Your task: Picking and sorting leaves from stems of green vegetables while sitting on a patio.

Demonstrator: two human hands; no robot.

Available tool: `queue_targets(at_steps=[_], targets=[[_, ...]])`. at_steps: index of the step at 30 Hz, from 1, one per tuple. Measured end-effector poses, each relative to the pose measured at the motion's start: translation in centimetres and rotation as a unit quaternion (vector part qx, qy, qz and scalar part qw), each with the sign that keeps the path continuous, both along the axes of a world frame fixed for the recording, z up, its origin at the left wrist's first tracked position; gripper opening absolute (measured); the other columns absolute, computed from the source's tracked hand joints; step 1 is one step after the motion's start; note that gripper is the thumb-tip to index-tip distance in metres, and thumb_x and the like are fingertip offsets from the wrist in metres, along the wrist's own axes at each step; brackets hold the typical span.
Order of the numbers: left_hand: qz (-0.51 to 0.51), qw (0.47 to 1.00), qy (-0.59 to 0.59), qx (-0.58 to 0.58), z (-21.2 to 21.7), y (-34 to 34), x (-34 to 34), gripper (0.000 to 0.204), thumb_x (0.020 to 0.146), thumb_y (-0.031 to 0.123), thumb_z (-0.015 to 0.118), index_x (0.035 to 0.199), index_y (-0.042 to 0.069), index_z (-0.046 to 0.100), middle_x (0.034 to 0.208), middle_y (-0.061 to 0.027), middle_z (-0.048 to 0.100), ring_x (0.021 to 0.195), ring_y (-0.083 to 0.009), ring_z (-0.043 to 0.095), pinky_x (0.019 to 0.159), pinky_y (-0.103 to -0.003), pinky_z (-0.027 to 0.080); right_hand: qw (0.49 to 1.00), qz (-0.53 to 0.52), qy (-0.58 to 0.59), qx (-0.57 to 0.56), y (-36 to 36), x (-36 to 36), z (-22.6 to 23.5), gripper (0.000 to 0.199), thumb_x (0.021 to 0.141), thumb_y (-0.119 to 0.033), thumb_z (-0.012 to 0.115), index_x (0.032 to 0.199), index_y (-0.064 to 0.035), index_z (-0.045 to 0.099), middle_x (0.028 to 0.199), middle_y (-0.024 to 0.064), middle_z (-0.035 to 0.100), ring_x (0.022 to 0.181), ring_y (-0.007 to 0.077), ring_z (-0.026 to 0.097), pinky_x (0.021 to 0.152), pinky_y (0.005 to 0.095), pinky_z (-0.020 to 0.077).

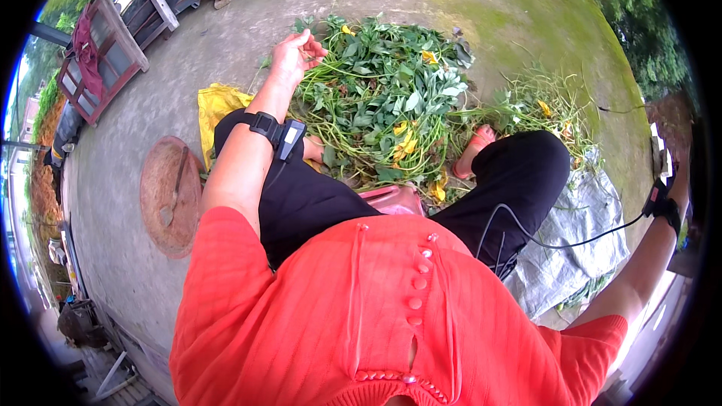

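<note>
My left hand (pixel 295 56) is at the far left edge of a broad heap of leafy green vines (pixel 380 90). Its fingers are loosely bent and apart, close to the stems, and nothing held shows between them. Several yellow blossoms (pixel 404 144) lie among the leaves and long stems. My right arm (pixel 628 278) stretches far out to the right. Past its wrist strap (pixel 662 207), my right hand (pixel 679 173) runs into the dark rim, so its fingers cannot be made out. The heap lies between my feet (pixel 474 152).
A smaller pile of thin stems (pixel 553 109) lies to the right, beyond a grey plastic sheet (pixel 575 244). On the left are a yellow bag (pixel 222 109) and a round reddish lid (pixel 158 195). A cable (pixel 556 245) runs from my lap to the right wrist. A wooden frame (pixel 105 60) stands far left.
</note>
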State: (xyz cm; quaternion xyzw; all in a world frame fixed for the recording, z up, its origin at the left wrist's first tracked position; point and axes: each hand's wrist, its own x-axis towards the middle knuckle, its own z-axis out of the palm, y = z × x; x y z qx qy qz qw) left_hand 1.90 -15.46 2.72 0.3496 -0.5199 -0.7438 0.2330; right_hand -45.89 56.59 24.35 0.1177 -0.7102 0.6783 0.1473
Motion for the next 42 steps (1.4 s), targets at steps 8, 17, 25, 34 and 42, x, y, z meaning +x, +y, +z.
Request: queue_targets(at_steps=[8, 17, 25, 34, 42], targets=[[-0.105, 0.987, 0.029, 0.115, 3.9, 6.5, -1.6, 0.023, 0.088, 0.029, 0.062, 0.093, 0.007, 0.058, 0.090, -0.0122, 0.065, 0.087, -0.0285, 0.064, 0.071, -0.041, 0.052, 0.922, 0.252, -0.045, 0.289, -26.3, 20.4, -10.1, 0.026, 0.078, -0.008, 0.061, 0.102, -0.0021, 0.068, 0.073, 0.0017, 0.061, 0.060, 0.0086, 0.053, 0.054, 0.0220, 0.0413], [-0.151, 0.964, 0.040, 0.215, 3.8, 14.8, -3.3, 0.031, 0.084, 0.031, 0.067, 0.095, 0.004, 0.059, 0.095, -0.0133, 0.065, 0.085, -0.0232, 0.061, 0.073, -0.038, 0.048, 0.833, 0.478, -0.079, 0.266, -44.0, 36.9, -19.0, 0.030, 0.072, -0.019, 0.073, 0.097, -0.0026, 0.068, 0.066, 0.0087, 0.060, 0.057, 0.0172, 0.056, 0.056, 0.0320, 0.0457], [-0.279, 0.956, -0.048, 0.075, 3.8, 17.2, -0.1, 0.029, 0.092, 0.030, 0.056, 0.102, 0.003, 0.061, 0.077, -0.0050, 0.060, 0.065, -0.0177, 0.060, 0.059, -0.032, 0.046, 0.866, 0.423, -0.266, 0.023, -42.7, 35.8, -17.6, 0.012, 0.084, -0.010, 0.063, 0.075, -0.0027, 0.060, 0.061, 0.0004, 0.057, 0.049, 0.0076, 0.051, 0.045, 0.0205, 0.0328], [-0.299, 0.951, -0.083, 0.014, 5.0, 14.0, 1.5, 0.013, 0.090, 0.010, 0.058, 0.089, -0.001, 0.063, 0.055, 0.0091, 0.036, 0.044, -0.0010, 0.026, 0.039, -0.019, 0.020, 0.885, 0.365, -0.279, -0.079, -40.5, 33.3, -17.9, 0.014, 0.088, -0.014, 0.058, 0.084, -0.0014, 0.062, 0.063, 0.0021, 0.058, 0.051, 0.0105, 0.054, 0.048, 0.0208, 0.0352], [-0.149, 0.934, -0.094, -0.310, 12.8, 4.9, 9.3, 0.018, 0.088, 0.013, 0.060, 0.099, 0.001, 0.068, 0.060, 0.0094, 0.041, 0.054, -0.0010, 0.033, 0.048, -0.017, 0.027, 0.859, 0.379, -0.325, 0.115, -38.8, 32.8, -18.2, 0.017, 0.087, -0.008, 0.056, 0.097, 0.0037, 0.065, 0.060, 0.0026, 0.056, 0.051, 0.0094, 0.052, 0.047, 0.0198, 0.0340]])
